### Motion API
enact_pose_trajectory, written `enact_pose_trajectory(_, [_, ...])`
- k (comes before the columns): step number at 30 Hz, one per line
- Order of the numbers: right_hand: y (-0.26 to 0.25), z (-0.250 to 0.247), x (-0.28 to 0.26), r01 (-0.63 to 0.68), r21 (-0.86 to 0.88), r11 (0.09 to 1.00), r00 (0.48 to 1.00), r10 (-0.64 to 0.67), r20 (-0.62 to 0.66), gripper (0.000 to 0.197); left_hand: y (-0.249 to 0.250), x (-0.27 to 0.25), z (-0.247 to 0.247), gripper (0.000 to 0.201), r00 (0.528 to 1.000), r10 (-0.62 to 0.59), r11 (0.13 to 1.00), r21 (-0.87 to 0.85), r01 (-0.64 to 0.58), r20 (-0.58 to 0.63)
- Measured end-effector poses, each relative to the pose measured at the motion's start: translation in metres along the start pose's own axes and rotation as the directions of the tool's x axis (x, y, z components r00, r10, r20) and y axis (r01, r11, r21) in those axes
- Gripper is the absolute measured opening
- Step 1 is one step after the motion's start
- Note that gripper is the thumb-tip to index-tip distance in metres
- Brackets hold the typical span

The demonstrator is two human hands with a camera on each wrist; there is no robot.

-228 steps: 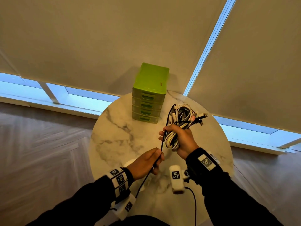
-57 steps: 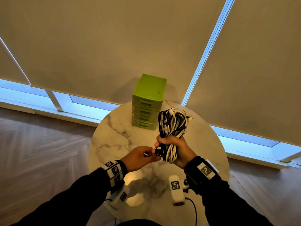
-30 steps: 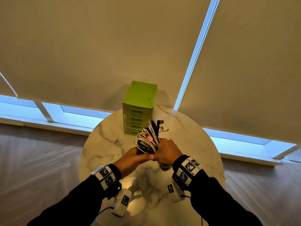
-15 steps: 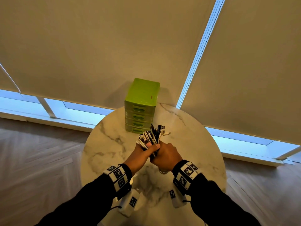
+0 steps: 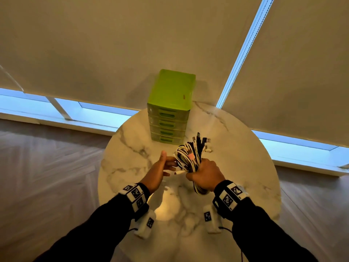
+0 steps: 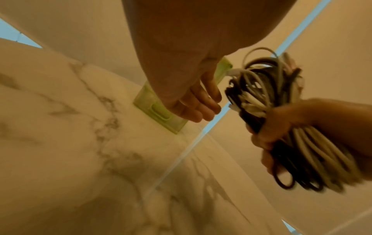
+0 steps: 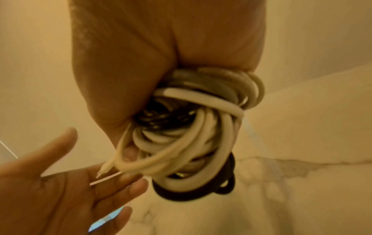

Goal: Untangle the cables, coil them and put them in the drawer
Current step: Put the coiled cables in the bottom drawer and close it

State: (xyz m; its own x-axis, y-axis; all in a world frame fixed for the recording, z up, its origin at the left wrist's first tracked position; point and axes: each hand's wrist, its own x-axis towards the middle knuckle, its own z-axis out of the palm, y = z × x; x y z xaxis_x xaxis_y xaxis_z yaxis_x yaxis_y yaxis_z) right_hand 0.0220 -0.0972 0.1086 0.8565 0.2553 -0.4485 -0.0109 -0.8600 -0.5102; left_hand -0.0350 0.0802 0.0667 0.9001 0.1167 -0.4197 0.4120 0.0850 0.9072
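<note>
round white marble table (image 5: 132, 167); closed green plastic four-drawer unit (image 5: 171, 110) at far edge. right hand (image 5: 204, 175) fist-grips coiled black-and-white cable bundle (image 5: 190, 157), keeping loops together. left hand (image 5: 160, 170) beside it, fingers spread, likely freed for a drawer.

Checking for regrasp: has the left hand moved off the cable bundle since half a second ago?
Yes. The left hand has let go and drawn back leftward, open beside the cable bundle, which the right hand grips before the green drawer unit.

No readable text, brand or no. anywhere; only black-and-white square code tags on the wristbands (image 5: 136, 193), lower centre of head view.
</note>
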Motion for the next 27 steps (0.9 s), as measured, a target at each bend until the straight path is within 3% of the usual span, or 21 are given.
enact_pose_trajectory(2, [0.01, 0.003, 0.008, -0.002, 0.006, 1.0, 1.0, 0.002, 0.01, 0.031, -0.003, 0.022, -0.005, 0.048, 0.998, -0.023, 0.997, -0.074, 0.019, -0.058])
enact_pose_trajectory(7, [0.032, 0.014, 0.035, -0.028, 0.061, 0.998, 0.999, 0.027, 0.018, 0.03, -0.023, 0.096, -0.017, 0.016, 0.965, -0.018, 0.999, -0.04, 0.008, -0.263])
enact_pose_trajectory(10, [0.041, 0.019, 0.045, -0.008, 0.088, 0.996, 1.0, 0.007, 0.015, 0.019, -0.035, 0.136, -0.016, 0.02, 0.951, -0.049, 0.998, -0.054, 0.035, -0.304])
enact_pose_trajectory(15, [0.045, 0.019, 0.041, 0.044, 0.163, 0.986, 0.999, -0.048, 0.02, 0.013, -0.034, 0.173, -0.004, 0.019, 0.947, -0.202, 0.951, -0.281, 0.129, -0.248])
enact_pose_trajectory(21, [0.048, 0.022, 0.03, 0.084, 0.192, 0.978, 0.995, -0.091, 0.028, 0.024, -0.042, 0.168, -0.002, 0.018, 0.931, -0.242, 0.907, -0.404, 0.117, -0.274])
enact_pose_trajectory(27, [0.038, 0.024, 0.02, 0.07, 0.245, 0.967, 0.997, -0.078, 0.023, 0.026, -0.075, 0.107, 0.0, 0.017, 0.932, -0.263, 0.873, -0.472, 0.121, -0.248])
